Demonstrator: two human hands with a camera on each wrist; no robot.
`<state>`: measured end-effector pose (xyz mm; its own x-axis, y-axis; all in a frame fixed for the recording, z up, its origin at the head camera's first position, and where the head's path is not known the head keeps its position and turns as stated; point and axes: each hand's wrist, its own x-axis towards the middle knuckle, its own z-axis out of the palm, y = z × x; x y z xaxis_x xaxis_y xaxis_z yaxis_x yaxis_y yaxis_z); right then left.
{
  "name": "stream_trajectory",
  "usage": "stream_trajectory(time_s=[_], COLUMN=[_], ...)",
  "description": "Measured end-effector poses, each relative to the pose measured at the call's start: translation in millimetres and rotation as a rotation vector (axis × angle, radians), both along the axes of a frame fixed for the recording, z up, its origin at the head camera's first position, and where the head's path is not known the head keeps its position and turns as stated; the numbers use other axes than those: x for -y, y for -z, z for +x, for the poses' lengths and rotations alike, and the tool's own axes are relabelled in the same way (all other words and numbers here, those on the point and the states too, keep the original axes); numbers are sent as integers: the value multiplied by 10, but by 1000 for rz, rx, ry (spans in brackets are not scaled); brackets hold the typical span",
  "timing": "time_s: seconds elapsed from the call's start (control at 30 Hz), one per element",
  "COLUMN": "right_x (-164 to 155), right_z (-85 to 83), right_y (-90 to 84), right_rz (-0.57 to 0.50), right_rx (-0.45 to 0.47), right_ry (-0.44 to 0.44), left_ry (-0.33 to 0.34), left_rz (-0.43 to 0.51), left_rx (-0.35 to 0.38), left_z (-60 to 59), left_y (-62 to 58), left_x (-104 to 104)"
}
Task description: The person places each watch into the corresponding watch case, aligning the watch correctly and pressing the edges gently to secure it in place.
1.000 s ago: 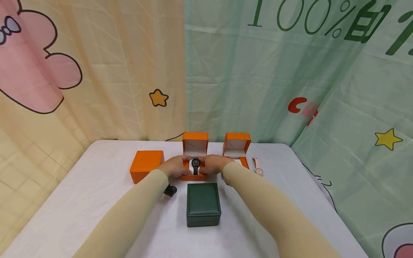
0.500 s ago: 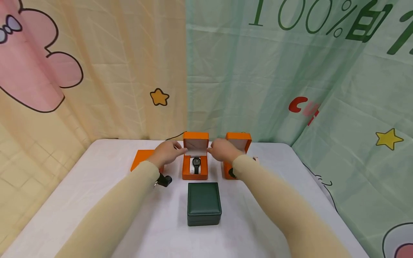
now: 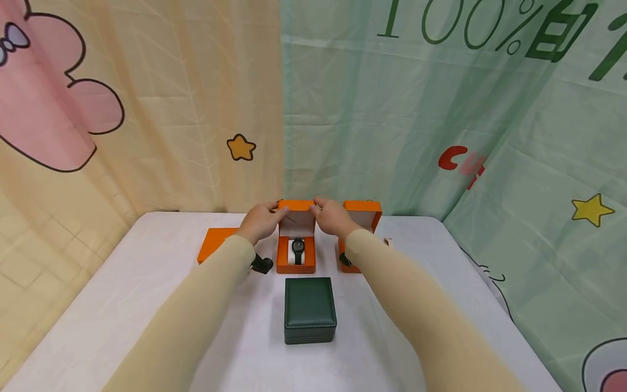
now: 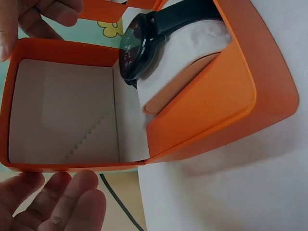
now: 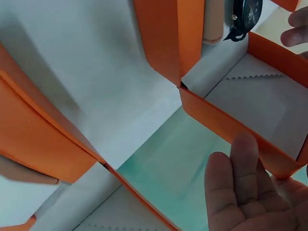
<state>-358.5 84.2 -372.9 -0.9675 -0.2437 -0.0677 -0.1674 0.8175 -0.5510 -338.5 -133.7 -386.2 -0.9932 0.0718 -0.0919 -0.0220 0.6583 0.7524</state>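
An orange watch box [image 3: 296,269] stands with its lid [image 3: 296,205] raised, the pale lining facing front. Inside, a black wristwatch [image 3: 297,247] is wrapped on a white cushion. My left hand [image 3: 259,222] is at the lid's left side; in the left wrist view its fingers [image 4: 62,199] touch the lid's edge. On the opposite side, my right hand [image 3: 334,218] has its thumb by the lid's top corner. Its fingers [image 5: 245,159] look nearly straight beside the lid's wall in the right wrist view. Neither hand touches the watch.
A second orange box [image 3: 362,206], lid up, stands to the right, partly behind my right arm. A closed orange box [image 3: 213,242] is at the left, partly covered by my left arm. The dark green box [image 3: 309,310] stands in front on the white tablecloth [image 3: 264,337]. Curtains hang behind.
Both hands have left the watch and cushion inside the middle box and risen to the sides of its raised lid. The watch stays in the box; the other boxes have not moved.
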Motion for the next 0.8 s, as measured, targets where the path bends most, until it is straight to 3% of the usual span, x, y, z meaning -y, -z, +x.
stream_trajectory(time_s=[0.27, 0.4, 0.8], right_x=[-64, -83, -104], right_z=[-47, -59, -71], right_y=[45, 50, 53], right_rz=[-165, -182, -232], right_rx=[76, 98, 178], right_ry=[28, 17, 40], left_ry=[4, -7, -29], left_rz=[123, 141, 263], left_rx=[40, 25, 83], left_z=[-40, -44, -52], left_y=[17, 21, 56], left_x=[31, 39, 32])
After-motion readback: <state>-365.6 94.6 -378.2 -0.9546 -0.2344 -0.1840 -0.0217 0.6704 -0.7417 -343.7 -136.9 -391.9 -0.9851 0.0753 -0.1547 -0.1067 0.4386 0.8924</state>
